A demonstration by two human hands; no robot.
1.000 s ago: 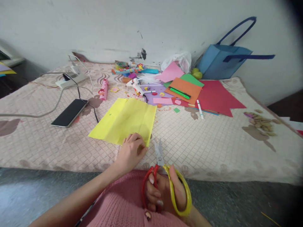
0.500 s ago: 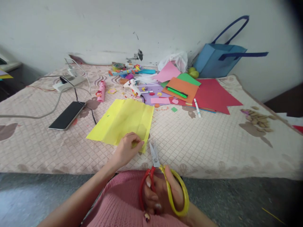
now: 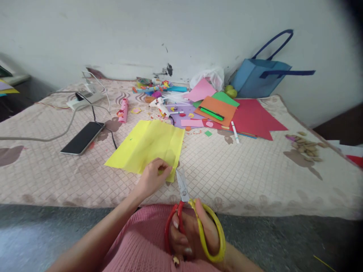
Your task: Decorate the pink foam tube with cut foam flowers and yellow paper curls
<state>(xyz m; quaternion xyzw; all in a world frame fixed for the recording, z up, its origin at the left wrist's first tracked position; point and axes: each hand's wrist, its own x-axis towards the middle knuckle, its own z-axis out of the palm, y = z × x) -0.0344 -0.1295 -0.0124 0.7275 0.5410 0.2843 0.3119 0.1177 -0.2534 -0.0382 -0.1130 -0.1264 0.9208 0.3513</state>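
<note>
**Yellow, creased, four-sided paper-like sheet (image 3: 151, 141) lying just left of the scissor tips**

Beige diamond-patterned cloth (image 3: 241, 177) is stretching beneath, its near edge running close in front of the body. On its near middle, the sheet is lying flat, its right edge running from near to far and leaning slightly right. Metal scissors with red and yellow handles (image 3: 183, 193) are pointing far and a little left, toward that edge, blades almost together; whether they are touching it, I cannot tell. The right hand (image 3: 191, 226) is gripping both handles. The left hand (image 3: 154, 175), nearer the sheet, is pinching its near right corner beside the tips. Left, a black, flat phone (image 3: 82, 138) is crowding that side; cloth is spreading rightward to a heap of tan pods (image 3: 306, 146), seemingly leaving more room there.
</note>
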